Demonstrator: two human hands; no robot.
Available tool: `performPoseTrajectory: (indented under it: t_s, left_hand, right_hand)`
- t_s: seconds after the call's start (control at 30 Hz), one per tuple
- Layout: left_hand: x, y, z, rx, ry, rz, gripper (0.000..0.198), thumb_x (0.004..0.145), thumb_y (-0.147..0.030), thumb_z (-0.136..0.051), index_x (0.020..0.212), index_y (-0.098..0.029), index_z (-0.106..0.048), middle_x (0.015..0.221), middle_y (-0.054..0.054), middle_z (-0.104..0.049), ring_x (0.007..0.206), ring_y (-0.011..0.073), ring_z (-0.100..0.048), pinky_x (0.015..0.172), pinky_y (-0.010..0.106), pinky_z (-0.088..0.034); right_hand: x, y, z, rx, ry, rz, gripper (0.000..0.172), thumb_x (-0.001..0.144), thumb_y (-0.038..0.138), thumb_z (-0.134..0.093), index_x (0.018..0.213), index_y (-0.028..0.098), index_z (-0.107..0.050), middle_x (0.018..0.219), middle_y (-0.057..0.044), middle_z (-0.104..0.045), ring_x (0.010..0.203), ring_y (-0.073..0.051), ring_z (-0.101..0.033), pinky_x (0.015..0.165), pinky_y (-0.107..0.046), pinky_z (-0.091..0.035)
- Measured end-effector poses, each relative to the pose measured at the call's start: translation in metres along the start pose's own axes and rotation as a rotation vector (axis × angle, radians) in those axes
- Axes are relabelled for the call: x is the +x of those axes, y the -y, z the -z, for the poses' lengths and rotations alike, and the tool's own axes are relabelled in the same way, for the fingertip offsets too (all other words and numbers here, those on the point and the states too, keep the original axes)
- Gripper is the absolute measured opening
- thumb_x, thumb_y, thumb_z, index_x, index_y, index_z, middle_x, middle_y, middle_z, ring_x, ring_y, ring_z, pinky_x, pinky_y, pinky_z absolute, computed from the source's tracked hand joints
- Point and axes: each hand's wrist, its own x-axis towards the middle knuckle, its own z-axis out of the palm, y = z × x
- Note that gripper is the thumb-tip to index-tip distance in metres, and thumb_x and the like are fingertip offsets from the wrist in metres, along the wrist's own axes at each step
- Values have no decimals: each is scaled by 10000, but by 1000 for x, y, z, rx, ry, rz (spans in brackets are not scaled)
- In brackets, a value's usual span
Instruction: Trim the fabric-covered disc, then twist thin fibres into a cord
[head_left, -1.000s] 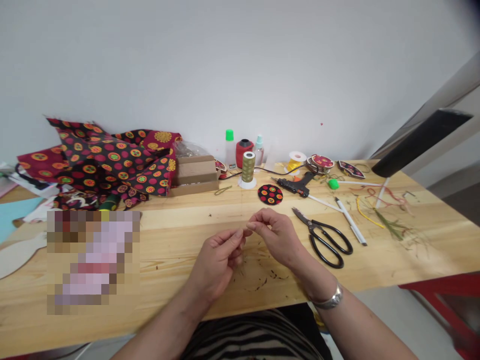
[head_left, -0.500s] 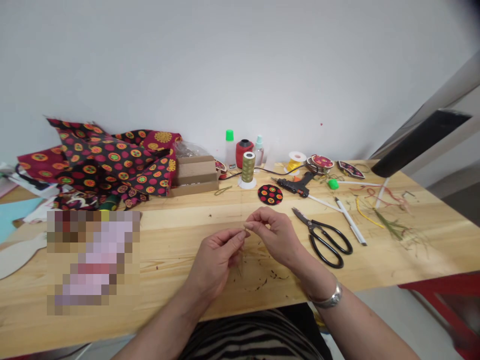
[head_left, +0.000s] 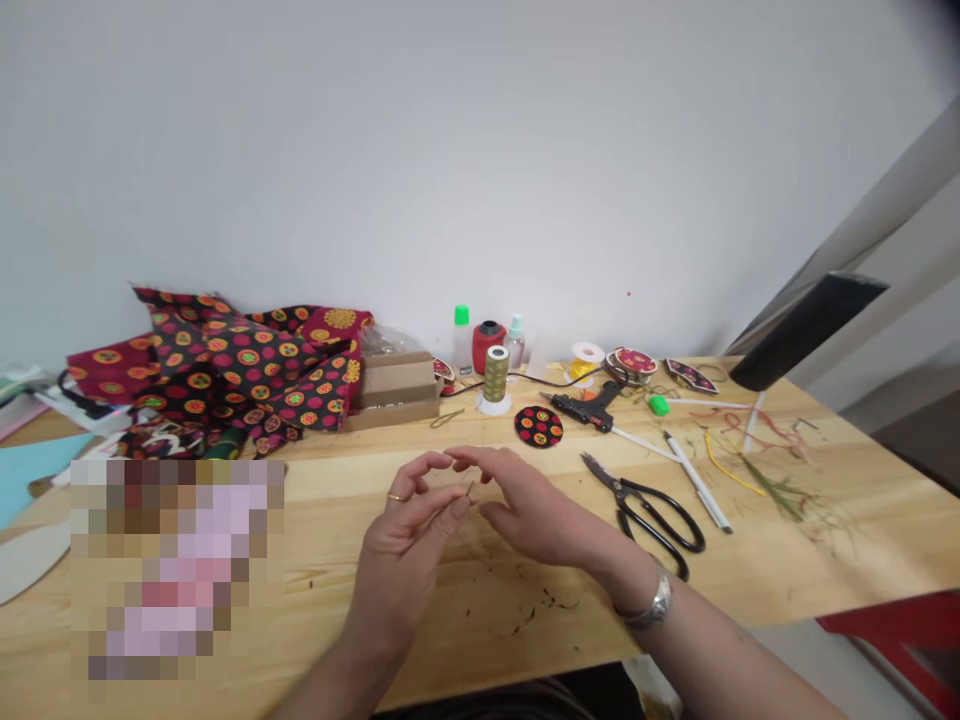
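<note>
My left hand [head_left: 405,550] is over the front middle of the table, thumb and forefinger pinched together. Between them a short, thin strand [head_left: 470,489] pokes up; whether it is thread or cord is too small to tell. Just to its right is my right hand [head_left: 536,510], thumb and fingers apart, with no object visible in it. Its fingertips are close to the raised fingers of my left hand. A round patterned fabric piece [head_left: 538,427] lies beyond my hands. Black-handled scissors [head_left: 660,492] rest to the right of my right hand.
Behind stand a spool of olive cord [head_left: 496,378], a red spool [head_left: 489,345] and a glue gun [head_left: 592,405]. Patterned cloth [head_left: 247,360] and a cardboard box [head_left: 397,390] sit at left. A white pen [head_left: 697,485] and thread scraps [head_left: 780,485] lie right. A pixelated area hides the left front.
My right hand has let go of its pinch, and its fingers have spread. My left hand has turned upward, still pinching. The view has tilted up, so the table appears lower.
</note>
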Motion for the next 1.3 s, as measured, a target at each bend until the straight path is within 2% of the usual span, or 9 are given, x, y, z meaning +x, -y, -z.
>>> performPoseTrajectory:
  t_s: [0.17,0.23,0.3,0.47,0.6,0.7,0.8,1.07,1.3]
  left_hand:
    - [-4,-4,2,-111,38,-36,102,748,-229,-658,780,-283,-740,1128,33,-527,1095,200,-469,917,282,-374]
    - [-5,-5,3,-141,74,-10,101,754,-220,-652,764,-273,-737,1066,36,-570,1056,197,-494,885,273,-403]
    - [-5,-4,4,-163,79,16,101,756,-211,-651,746,-268,-734,988,30,-617,991,187,-528,868,269,-414]
    - [2,-2,4,-209,18,97,67,733,-242,-678,757,-238,-741,883,32,-668,827,165,-556,728,240,-437]
    - [16,-7,0,-317,-66,189,145,714,-290,-696,820,-202,-743,777,22,-655,615,102,-482,576,217,-401]
    - [28,-13,-5,-460,-128,161,158,676,-296,-726,784,-182,-747,691,15,-629,603,92,-469,583,213,-399]
    - [37,-18,-11,-530,-133,131,139,659,-288,-735,745,-179,-749,659,10,-620,600,86,-462,594,208,-402]
    - [36,-19,-15,-618,-121,169,119,655,-261,-741,736,-175,-749,726,29,-662,599,78,-469,582,199,-419]
    - [20,-18,-1,-634,-123,273,145,621,-270,-775,719,-167,-748,738,26,-681,626,69,-518,609,157,-455]
  right_hand:
    - [23,-9,0,-160,-6,23,375,737,87,-607,1075,249,-619,1032,-47,-506,992,-179,-476,902,-342,-398]
    - [34,-14,-2,-197,-58,31,190,766,147,-620,931,218,-681,976,-48,-491,930,-167,-488,861,-324,-409]
    - [46,-17,-1,-192,-124,22,104,794,165,-600,816,192,-698,965,-52,-495,915,-156,-497,839,-305,-409]
    - [81,-17,16,-158,-193,-30,134,808,132,-565,745,139,-683,876,-59,-553,866,-148,-524,798,-280,-406]
    - [104,-11,35,-135,-197,-47,157,802,148,-554,690,134,-663,720,-21,-583,725,-132,-534,712,-261,-403]
    - [116,-10,46,-85,-215,-80,200,803,177,-538,637,132,-642,628,0,-582,608,-115,-523,614,-238,-394]
    - [124,-10,56,-14,-255,-132,192,794,195,-539,644,130,-640,583,2,-589,540,-102,-519,553,-221,-394]
    - [126,-6,85,203,-428,-235,182,806,220,-515,736,110,-643,569,-16,-608,450,-74,-510,461,-195,-426]
    - [121,24,120,301,-570,-182,167,812,243,-535,793,99,-617,773,-61,-629,605,-97,-612,520,-205,-474]
